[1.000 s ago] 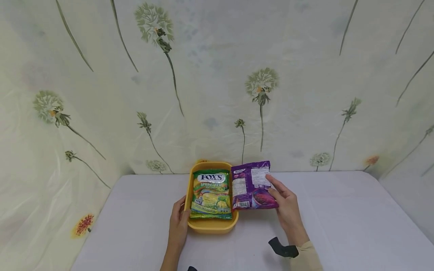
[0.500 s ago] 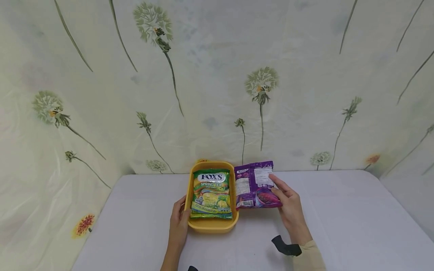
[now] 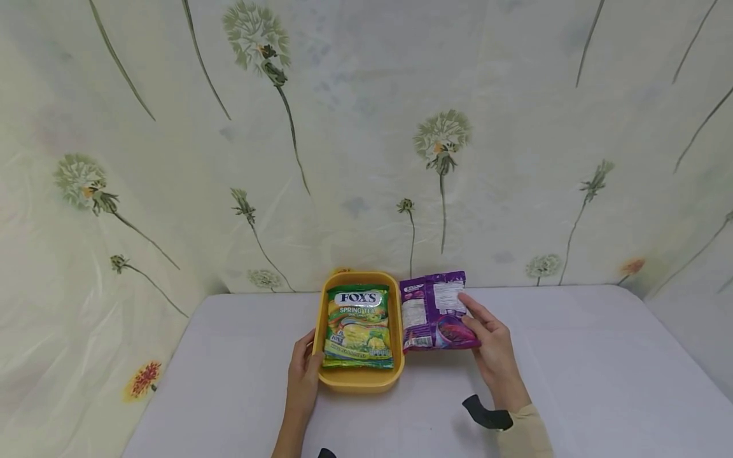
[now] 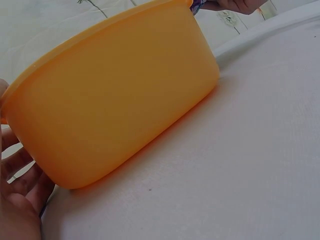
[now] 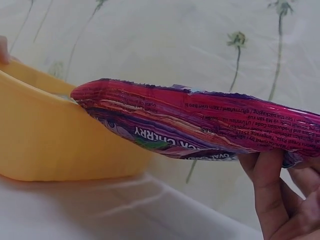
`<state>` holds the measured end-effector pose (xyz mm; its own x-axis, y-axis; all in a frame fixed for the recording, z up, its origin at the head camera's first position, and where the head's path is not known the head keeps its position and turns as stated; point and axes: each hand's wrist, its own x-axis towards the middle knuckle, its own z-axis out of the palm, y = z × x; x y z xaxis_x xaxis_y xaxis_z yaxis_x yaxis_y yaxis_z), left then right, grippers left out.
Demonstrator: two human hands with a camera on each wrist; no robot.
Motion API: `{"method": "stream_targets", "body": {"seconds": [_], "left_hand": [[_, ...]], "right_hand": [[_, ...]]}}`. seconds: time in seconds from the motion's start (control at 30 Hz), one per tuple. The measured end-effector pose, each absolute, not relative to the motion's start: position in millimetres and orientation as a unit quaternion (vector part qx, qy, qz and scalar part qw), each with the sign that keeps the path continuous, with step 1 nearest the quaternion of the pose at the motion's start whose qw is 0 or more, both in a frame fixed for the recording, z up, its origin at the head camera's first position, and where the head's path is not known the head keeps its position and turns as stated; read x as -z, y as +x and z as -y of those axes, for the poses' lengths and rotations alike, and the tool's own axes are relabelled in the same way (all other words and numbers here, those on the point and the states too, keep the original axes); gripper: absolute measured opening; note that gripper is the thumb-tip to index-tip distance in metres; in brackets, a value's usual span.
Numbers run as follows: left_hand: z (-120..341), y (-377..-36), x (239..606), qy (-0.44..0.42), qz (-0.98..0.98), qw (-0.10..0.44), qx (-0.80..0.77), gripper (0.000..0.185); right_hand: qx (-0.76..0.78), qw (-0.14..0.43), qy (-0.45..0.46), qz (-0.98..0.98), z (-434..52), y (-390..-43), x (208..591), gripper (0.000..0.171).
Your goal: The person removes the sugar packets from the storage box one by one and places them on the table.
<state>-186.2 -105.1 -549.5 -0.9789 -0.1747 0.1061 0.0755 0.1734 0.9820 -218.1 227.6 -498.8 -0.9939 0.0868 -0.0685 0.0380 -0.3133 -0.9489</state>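
In the head view, we located the yellow container (image 3: 361, 385) at the lower centre of the frame, upright on the white surface (image 3: 240, 369). We recorded the green FOX'S packet (image 3: 357, 331) inside it, printed label facing up. At the container's left side, the left hand (image 3: 300, 372) held the wall, fingers grasping its outer face near the rim.

Right of the container, we found the purple packet (image 3: 432, 315) raised above the surface, its left edge just beside the container's right rim; we could not determine whether the two touched. The right hand (image 3: 495, 350) pinched the packet's right edge, fingers grasping it. In the right wrist view, we read "CHERRY" inverted on its underside.

We noted a black curved piece (image 3: 487, 416) beside the right sleeve (image 3: 525, 432), and a flower-patterned backdrop (image 3: 349, 140) filling the upper frame.
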Motion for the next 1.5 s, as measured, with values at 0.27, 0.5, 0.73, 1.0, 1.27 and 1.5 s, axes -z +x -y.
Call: {"method": "stream_targets", "body": {"seconds": [0.27, 0.5, 0.73, 1.0, 1.27, 1.5], "left_hand": [[105.4, -186.6, 548.4, 0.037, 0.76, 0.083, 0.644, 0.046], [105.5, -185.3, 550.6, 0.036, 0.762, 0.091, 0.64, 0.045], [105.4, -183.6, 551.9, 0.028, 0.762, 0.106, 0.638, 0.044], [106.5, -184.0, 548.7, 0.034, 0.756, 0.09, 0.647, 0.044], [99.4, -171.4, 516.2, 0.035, 0.765, 0.092, 0.636, 0.045], [97.8, -170.4, 511.7, 0.041, 0.768, 0.091, 0.633, 0.045]], "right_hand": [[-0.803, 0.012, -0.056, 0.593, -229.8, -219.3, 503.2, 0.049], [-0.801, 0.011, -0.048, 0.597, -231.2, -221.5, 507.7, 0.049], [-0.795, 0.007, -0.041, 0.605, -234.4, -224.4, 513.9, 0.05], [-0.785, -0.016, -0.053, 0.616, -234.8, -228.5, 520.1, 0.049], [-0.768, -0.027, -0.061, 0.637, -235.3, -230.7, 527.3, 0.05], [-0.729, -0.019, -0.071, 0.681, -242.2, -232.7, 535.6, 0.047]]}}
